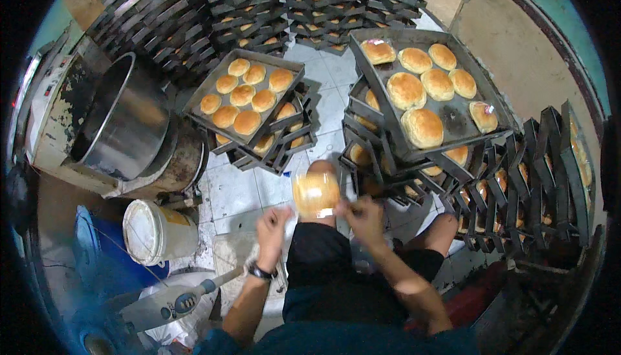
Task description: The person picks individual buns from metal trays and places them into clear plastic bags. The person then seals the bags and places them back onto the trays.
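Note:
A round golden bread bun (316, 194) in clear, shiny plastic hangs between my two hands, above my knee. My left hand (272, 231) is at its lower left corner, fingertips pinched together on the edge of the plastic bag. At the lower right corner my right hand (361, 217) pinches the bag too; it is blurred. To the right, a large metal tray (453, 117) bears several bare buns (422, 128) and a wrapped bun (483, 116) at each of two corners. Ahead on the left, a smaller metal tray (194, 107) holds several bare buns (247, 122).
More trays of buns are stacked crosswise beneath both trays, along the back (242, 10) and at the right (529, 185). At the left are a big metal bowl (126, 122), a lidded white bucket (157, 231) and a fan (170, 306). The floor is tiled.

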A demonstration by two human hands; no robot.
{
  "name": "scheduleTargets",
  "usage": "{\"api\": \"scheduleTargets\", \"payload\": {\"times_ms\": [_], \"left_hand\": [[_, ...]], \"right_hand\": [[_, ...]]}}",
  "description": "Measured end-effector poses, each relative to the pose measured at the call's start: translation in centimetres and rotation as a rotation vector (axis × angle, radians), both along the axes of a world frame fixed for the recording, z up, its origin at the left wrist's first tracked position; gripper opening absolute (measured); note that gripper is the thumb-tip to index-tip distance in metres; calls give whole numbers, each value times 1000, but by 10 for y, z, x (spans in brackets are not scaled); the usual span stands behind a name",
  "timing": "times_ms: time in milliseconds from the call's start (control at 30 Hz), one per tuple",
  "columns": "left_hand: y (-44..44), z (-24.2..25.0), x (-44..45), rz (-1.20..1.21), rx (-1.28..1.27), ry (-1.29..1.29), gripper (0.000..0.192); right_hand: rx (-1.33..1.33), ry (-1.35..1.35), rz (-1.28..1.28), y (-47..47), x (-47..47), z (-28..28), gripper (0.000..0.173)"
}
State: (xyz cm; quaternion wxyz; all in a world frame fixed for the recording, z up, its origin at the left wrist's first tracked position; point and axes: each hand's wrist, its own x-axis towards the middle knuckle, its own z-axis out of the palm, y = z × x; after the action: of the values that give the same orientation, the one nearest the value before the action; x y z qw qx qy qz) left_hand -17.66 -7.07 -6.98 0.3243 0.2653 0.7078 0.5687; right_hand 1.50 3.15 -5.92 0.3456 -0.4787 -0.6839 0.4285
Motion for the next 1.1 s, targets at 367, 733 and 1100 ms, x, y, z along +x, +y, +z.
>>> {"api": "scheduleTargets", "payload": {"times_ms": [367,733,1100], "left_hand": [[-7,-74,23,49,-158,-223,40],[26,-15,8,325,358,-544,16],[84,-122,127,-1595,-134,936,54]], "right_hand": [[330,42,-145,-37,11,-75,47],[33,-157,513,38,10,86,59],[343,-1555,231,269,137,235,64]]}}
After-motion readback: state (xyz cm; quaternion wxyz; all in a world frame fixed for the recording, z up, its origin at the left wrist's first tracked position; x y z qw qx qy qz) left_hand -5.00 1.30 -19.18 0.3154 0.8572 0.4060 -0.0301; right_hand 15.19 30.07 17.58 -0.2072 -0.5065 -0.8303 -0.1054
